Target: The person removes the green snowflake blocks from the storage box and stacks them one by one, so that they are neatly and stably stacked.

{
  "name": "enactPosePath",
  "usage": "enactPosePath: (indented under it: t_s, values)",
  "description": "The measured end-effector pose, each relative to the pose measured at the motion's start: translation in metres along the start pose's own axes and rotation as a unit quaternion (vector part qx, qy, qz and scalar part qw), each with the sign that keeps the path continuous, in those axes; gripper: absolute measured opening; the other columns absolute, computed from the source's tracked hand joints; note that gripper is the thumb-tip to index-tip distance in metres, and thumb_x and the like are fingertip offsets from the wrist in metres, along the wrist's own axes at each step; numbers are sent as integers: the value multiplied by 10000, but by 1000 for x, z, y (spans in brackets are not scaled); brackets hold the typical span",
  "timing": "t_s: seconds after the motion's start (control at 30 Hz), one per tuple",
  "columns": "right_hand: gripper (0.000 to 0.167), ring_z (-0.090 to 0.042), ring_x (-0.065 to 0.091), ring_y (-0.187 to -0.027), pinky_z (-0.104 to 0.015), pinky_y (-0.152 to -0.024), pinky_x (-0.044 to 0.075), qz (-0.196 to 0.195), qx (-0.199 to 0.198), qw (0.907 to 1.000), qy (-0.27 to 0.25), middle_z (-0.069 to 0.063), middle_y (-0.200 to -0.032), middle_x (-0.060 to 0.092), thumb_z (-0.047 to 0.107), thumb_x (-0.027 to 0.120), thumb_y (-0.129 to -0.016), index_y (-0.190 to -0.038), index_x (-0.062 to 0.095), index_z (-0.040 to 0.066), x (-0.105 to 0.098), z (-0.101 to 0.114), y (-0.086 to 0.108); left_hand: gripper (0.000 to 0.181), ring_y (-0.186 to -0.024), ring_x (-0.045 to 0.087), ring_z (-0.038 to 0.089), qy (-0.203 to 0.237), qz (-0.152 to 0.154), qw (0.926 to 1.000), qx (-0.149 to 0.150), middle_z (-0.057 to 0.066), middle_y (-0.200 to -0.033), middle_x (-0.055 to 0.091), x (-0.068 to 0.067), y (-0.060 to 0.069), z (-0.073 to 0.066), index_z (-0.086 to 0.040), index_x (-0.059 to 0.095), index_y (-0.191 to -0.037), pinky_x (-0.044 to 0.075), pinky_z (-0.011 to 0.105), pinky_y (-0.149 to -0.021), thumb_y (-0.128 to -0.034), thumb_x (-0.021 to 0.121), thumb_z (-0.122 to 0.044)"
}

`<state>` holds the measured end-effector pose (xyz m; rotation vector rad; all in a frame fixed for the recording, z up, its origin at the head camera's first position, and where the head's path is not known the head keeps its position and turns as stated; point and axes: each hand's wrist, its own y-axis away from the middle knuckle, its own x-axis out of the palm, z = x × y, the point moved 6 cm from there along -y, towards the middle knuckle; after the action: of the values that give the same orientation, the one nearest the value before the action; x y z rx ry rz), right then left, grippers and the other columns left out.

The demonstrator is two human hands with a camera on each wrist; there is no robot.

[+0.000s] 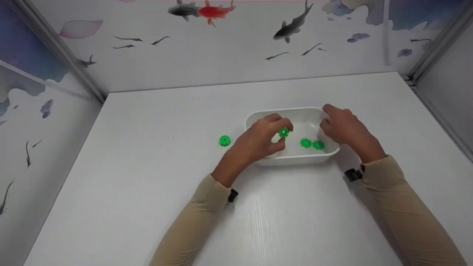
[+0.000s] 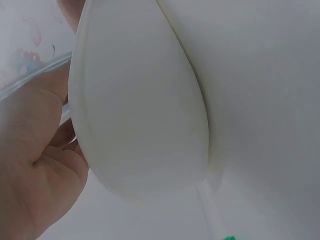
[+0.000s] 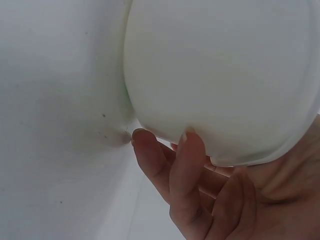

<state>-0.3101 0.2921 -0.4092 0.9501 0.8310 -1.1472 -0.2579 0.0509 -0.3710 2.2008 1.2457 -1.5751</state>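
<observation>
A white oblong plastic container (image 1: 292, 160) stands on the table. Over its left part, my left hand (image 1: 255, 140) pinches a small green notched disc (image 1: 283, 132) between thumb and fingers. Two more discs, a left one (image 1: 306, 143) and a right one (image 1: 318, 145), lie flat on the container's floor. My right hand (image 1: 345, 127) holds the container's right end, its fingers (image 3: 187, 170) against the outer wall in the right wrist view. In the left wrist view the container's side (image 2: 140, 100) hides the left fingertips and the pinched disc.
A thicker green round piece (image 1: 224, 140), like stacked discs, sits on the white table (image 1: 147, 166) left of the container. Printed panels with fish stand behind (image 1: 236, 55) and at the left; a plain panel (image 1: 449, 74) stands at the right.
</observation>
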Motion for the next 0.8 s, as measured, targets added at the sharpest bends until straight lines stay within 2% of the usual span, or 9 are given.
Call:
enactPosePath:
  t_s: [0.13, 0.3, 0.43, 0.57, 0.73, 0.8]
  values:
    - [539, -401, 626, -1036, -592, -894, 594, 32, 7, 10000, -29, -343, -1472, 576, 225, 416, -1107, -1591, 391, -12, 1, 0, -1, 282, -1192, 689, 159, 104, -359, 9991, 206, 45, -1290, 717, -18, 17, 9, -143, 709, -1262, 578, 245, -1047, -989, 750, -82]
    - [533, -407, 618, -1051, -615, -928, 582, 70, 27, 10000, -43, -345, -1476, 568, 226, 411, -1110, -1586, 387, -11, 1, -1, -1, 298, -1111, 723, 172, 367, -563, 9976, 166, 72, -1241, 727, -37, 39, 29, -98, 711, -1263, 616, 283, -983, -974, 751, -37]
    - [519, -400, 621, -1029, -598, -896, 583, 26, -1, 10000, -43, -345, -1455, 582, 224, 412, -1111, -1574, 400, -12, 0, -2, 1, 291, -1107, 730, 188, 525, -579, 9969, -100, 93, -1204, 741, -47, 51, 48, -69, 725, -1251, 646, 352, -961, -966, 761, -23]
    - [514, -404, 630, -1032, -610, -909, 591, 27, -14, 10000, -75, -348, -1458, 582, 221, 414, -1112, -1567, 406, -16, 0, -2, 2, 300, -1131, 737, 201, 553, -575, 9960, -406, 105, -1217, 742, -53, 57, 63, -45, 721, -1266, 647, 360, -967, -970, 765, -30]
    - [527, -415, 624, -1060, -640, -957, 581, 42, -18, 10000, -78, -352, -1487, 562, 228, 413, -1115, -1581, 392, -17, 1, 0, 2, 312, -1127, 759, 225, 399, -476, 9941, -886, 109, -1235, 734, -54, 64, 79, -62, 718, -1286, 641, 347, -977, -976, 753, -48]
    - [522, -410, 623, -1032, -618, -916, 588, 30, -52, 10000, -34, -351, -1458, 578, 223, 407, -1111, -1574, 396, -19, 1, 0, 1, 314, -1112, 766, 230, 290, -391, 9930, -1073, 110, -1227, 734, -53, 66, 86, -66, 722, -1286, 642, 347, -976, -974, 756, -54]
